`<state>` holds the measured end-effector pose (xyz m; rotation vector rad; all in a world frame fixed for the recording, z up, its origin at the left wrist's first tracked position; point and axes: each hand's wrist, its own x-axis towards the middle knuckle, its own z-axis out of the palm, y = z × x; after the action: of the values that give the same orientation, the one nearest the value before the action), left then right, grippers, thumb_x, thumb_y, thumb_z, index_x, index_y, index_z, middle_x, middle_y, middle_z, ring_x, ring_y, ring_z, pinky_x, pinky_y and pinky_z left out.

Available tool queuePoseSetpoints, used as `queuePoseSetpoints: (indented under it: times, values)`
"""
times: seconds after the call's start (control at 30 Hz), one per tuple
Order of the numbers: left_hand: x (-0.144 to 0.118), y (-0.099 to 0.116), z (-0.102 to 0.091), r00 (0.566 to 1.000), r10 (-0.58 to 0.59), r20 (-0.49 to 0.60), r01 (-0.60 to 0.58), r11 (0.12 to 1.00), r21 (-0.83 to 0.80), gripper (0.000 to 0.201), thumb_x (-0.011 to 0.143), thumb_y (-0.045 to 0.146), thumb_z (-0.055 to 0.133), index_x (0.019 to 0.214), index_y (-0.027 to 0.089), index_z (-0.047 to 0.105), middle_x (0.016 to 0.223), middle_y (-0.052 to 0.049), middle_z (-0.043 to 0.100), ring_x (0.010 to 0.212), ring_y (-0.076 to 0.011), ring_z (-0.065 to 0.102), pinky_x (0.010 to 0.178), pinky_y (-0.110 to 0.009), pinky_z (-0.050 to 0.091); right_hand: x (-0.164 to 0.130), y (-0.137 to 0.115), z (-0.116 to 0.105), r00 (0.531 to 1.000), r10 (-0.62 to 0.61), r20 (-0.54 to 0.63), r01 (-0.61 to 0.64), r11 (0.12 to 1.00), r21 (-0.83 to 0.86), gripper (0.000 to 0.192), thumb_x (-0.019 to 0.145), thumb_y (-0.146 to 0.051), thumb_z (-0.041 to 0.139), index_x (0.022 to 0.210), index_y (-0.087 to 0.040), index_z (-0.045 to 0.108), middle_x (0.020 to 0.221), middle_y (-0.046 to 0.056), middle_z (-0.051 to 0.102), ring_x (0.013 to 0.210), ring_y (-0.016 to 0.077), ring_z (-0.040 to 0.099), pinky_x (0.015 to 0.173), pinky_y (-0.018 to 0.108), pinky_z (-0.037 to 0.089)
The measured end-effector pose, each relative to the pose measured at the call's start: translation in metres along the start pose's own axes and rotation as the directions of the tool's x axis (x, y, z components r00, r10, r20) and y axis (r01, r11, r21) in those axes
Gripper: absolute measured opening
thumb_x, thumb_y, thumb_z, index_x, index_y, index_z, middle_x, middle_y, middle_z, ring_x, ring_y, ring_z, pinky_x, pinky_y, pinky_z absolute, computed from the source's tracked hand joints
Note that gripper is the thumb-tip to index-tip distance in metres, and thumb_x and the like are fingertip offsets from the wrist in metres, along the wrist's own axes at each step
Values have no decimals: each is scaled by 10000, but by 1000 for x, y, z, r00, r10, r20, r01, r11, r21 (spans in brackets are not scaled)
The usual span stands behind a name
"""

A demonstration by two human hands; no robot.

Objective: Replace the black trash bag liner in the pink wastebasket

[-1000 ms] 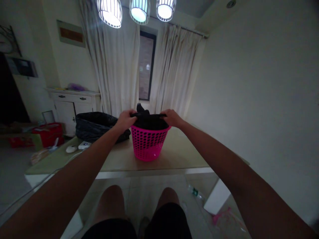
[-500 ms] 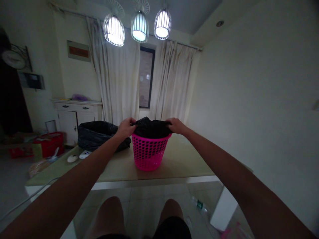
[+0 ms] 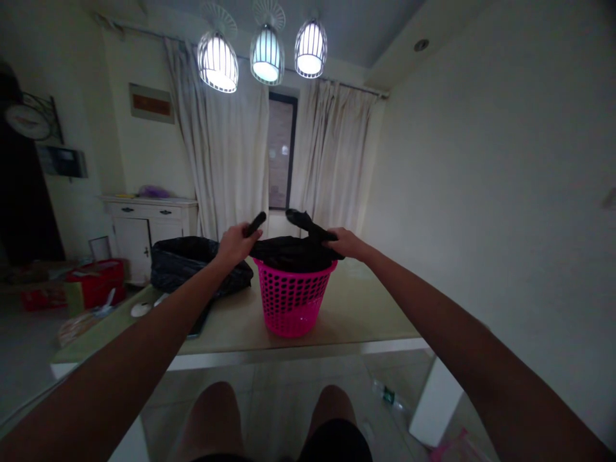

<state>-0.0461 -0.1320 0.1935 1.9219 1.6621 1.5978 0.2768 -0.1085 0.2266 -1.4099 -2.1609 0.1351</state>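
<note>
A bright pink perforated plastic basket [image 3: 293,308] stands upright on the table, with a black plastic bag [image 3: 289,255] inside its mouth. My left hand [image 3: 237,244] is closed on the bag at the left of the rim, and a dark strip of it sticks up past the fingers. On the right, my right hand [image 3: 347,244] grips the bag's other side, where a loose end rises above the rim. The bag's lower part shows dark through the upper holes of the basket.
Left of the basket sits another black bag [image 3: 183,260], its mouth open. A white mouse [image 3: 140,309] and a dark flat object [image 3: 198,326] lie near my left forearm on the table [image 3: 366,321]. A plastic bottle [image 3: 389,394] is on the floor. Lamps [image 3: 267,58] hang overhead.
My hands have moved farther apart, the left one outward, stretching the bag wider over the rim. Loose ends of the bag now stand up by both hands.
</note>
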Motion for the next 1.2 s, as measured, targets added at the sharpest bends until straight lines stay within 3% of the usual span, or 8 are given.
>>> queuePoseSetpoints:
  times: [0.1, 0.23, 0.4, 0.6, 0.87, 0.97, 1.07, 1.2]
  values:
    - [-8, 7, 1, 983, -185, 12, 172, 885, -433, 340, 835, 480, 813, 758, 198, 638, 680, 1, 622, 701, -192, 595, 671, -307, 443, -8, -12, 2, 996, -86, -6, 83, 937, 338, 423, 774, -336, 871, 1116, -139, 717, 1051, 81, 759, 929, 219, 686, 827, 339, 554]
    - [-22, 21, -8, 959, -249, 139, 241, 447, -862, 399, 718, 334, 986, 865, 199, 641, 803, 22, 701, 711, -120, 645, 688, -239, 550, -25, -34, -6, 952, -279, -123, 292, 721, 629, 642, 704, -497, 942, 1187, -183, 659, 1079, 57, 752, 955, 216, 694, 856, 363, 576]
    - [-39, 0, -44, 869, -480, 117, 212, 148, -966, 358, 886, 130, 853, 757, 197, 526, 609, 85, 556, 487, -41, 532, 483, -123, 436, -66, -10, -34, 875, -484, -31, 485, 872, 69, 253, 956, -427, 673, 990, -183, 731, 882, 55, 729, 847, 217, 659, 960, 450, 474]
    - [-81, -39, -38, 793, -604, 79, 360, 361, -860, 199, 886, 176, 867, 784, 164, 698, 682, 22, 703, 466, -83, 589, 406, -161, 466, -102, 21, -44, 824, -412, 389, 566, 634, -527, 251, 896, -158, 586, 1084, -144, 751, 977, 134, 777, 1020, 282, 684, 1053, 482, 367]
    - [-107, -26, -40, 873, -372, 314, 421, 252, -872, 295, 823, -18, 787, 1019, 202, 807, 923, -55, 821, 785, -199, 794, 663, -276, 692, -114, 10, -25, 974, -217, 72, 226, 960, -162, 422, 1074, -249, 416, 1366, -165, 708, 1190, 111, 806, 1101, 241, 756, 985, 380, 539]
    - [-105, -10, -36, 874, -368, 318, 413, 216, -885, 277, 878, 27, 733, 1062, 221, 806, 1000, -72, 837, 829, -222, 809, 669, -305, 700, -123, -9, 6, 976, -189, 110, 215, 920, -328, 637, 1039, -545, 626, 1518, -125, 620, 1240, 182, 792, 1151, 344, 749, 1069, 474, 522]
    - [-104, -3, -25, 833, -422, 358, 481, 233, -845, 88, 925, 194, 777, 1004, 187, 813, 1007, -124, 842, 881, -286, 822, 703, -376, 714, -127, -15, 28, 969, -193, 157, 248, 800, -546, 564, 1007, -275, 639, 1537, -85, 604, 1282, 225, 770, 1234, 366, 718, 1211, 508, 413]
    - [-104, -16, -14, 772, -485, 410, 583, 284, -761, 241, 924, 409, 820, 958, 170, 820, 948, -153, 839, 878, -333, 822, 731, -435, 709, -117, 11, 23, 989, -129, -68, 87, 895, -437, 472, 971, -123, 466, 1393, -153, 675, 1319, 168, 754, 1221, 312, 702, 1113, 437, 486]
